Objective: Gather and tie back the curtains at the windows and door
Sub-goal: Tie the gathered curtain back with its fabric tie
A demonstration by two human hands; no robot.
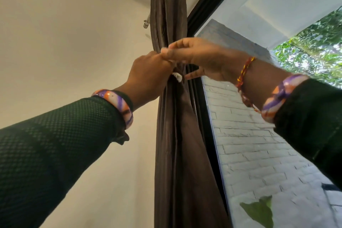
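A dark brown curtain (pixel 177 135) hangs gathered into a narrow bundle beside the black window frame (pixel 209 131). Both hands meet at its pinched waist. My left hand (pixel 149 77) is closed around the bundle from the left. My right hand (pixel 201 57) reaches across from the right, fingers pinched on something at the top of the left hand; what it pinches is too small to tell. A small white piece of a tie (pixel 177 77) shows between the hands at the gathered point. The rest of the tie is hidden.
A cream wall (pixel 64 42) lies to the left. The end of a curtain rod (pixel 146 23) sticks out near the curtain's top. Large window glass (pixel 259 144) to the right shows a white brick wall and green leaves outside.
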